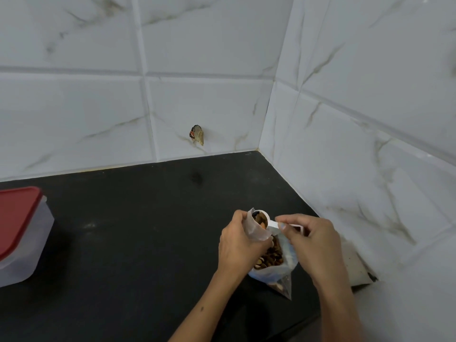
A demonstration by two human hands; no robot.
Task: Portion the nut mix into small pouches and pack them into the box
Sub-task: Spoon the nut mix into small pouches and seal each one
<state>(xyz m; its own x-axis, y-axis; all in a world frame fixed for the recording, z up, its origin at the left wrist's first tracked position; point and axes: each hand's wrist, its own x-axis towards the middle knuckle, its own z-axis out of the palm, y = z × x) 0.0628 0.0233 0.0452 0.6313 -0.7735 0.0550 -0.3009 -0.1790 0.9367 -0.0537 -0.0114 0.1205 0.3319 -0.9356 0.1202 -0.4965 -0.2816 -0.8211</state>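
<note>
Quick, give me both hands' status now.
Left hand: closed, holding small pouch open.
Right hand: closed on white scoop of nuts.

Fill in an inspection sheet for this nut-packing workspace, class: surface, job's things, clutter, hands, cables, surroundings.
Surface: black countertop, with a pale smudge left of the hands.
Job's things: large open bag of nut mix on the counter; small pouch held over it; white scoop loaded with nuts at the pouch mouth; box with red lid at far left, lid on.
Clutter: flat brownish sheet against the right wall.
Hands: left hand grips the pouch; right hand pinches the scoop handle.
Cables: nothing seen.
Surroundings: marbled white wall tiles; a broken hole low in the back wall.
</note>
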